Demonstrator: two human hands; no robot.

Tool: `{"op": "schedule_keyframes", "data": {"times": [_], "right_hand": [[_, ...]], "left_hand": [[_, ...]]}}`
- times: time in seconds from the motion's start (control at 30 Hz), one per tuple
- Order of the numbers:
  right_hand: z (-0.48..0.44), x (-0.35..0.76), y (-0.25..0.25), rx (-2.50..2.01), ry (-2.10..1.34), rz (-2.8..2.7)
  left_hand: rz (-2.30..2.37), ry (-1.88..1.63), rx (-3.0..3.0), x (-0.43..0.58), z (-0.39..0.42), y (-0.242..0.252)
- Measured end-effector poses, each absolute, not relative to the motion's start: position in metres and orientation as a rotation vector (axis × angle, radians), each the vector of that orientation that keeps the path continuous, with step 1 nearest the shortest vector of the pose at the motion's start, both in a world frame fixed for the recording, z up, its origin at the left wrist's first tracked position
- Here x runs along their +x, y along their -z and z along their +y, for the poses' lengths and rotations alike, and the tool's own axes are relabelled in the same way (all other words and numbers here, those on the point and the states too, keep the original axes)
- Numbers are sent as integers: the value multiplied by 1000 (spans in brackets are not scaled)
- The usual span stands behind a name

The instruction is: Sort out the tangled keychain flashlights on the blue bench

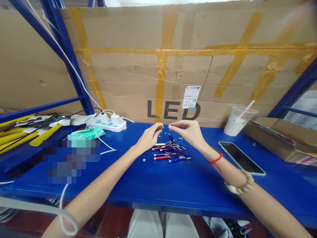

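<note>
Several slim keychain flashlights [162,158] lie grouped on the table [138,181], mostly lengthwise left to right: glossy red, blue and purple, silver heads leftward, clips rightward. Just beyond them are small silvery discs [180,138], perhaps button cells. Farther past the flashlights, we pinch a small greyish piece [161,127] in our left hand [148,138], nearer the heads, and a tiny pale piece [169,125] in our right hand [190,134], nearer the clips.

There are two hands [150,137] [190,133], at least six metal tubes [162,158], two adapters [115,119], one phone [241,158] and one cup [232,124].
</note>
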State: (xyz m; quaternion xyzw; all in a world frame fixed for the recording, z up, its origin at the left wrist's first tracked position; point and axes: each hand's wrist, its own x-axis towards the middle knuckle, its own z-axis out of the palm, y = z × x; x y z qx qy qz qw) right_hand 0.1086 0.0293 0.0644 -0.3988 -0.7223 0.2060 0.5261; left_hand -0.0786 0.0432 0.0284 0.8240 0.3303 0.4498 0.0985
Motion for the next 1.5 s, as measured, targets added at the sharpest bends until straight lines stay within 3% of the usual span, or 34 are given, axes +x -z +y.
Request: {"op": "schedule_keyframes", "data": {"times": [0.3, 0.6, 0.9, 0.97, 1.13, 1.2, 1.33, 1.5], "right_hand": [[17, 116, -54, -692, 65, -1931], [18, 123, -57, -646, 59, -2062], [1, 122, -73, -742, 14, -1761], [6, 124, -70, -775, 24, -1752], [26, 129, -52, -851, -9, -1782], [32, 131, -45, -864, -27, -1815], [38, 133, -38, -837, -36, -1894], [34, 126, -33, -758, 9, -1934]], "left_hand": [[798, -1369, 2472, -65, 32, -27], [801, -1431, 2533, -64, 31, -26], [814, -1641, 2432, -65, 28, -34], [884, -1539, 2612, -73, 37, -32], [1022, -537, 3180, -98, 70, -19], [1060, -461, 3224, -103, 77, -15], [1068, -532, 3153, -100, 75, -16], [1069, -1037, 2592, -87, 60, -24]]}}
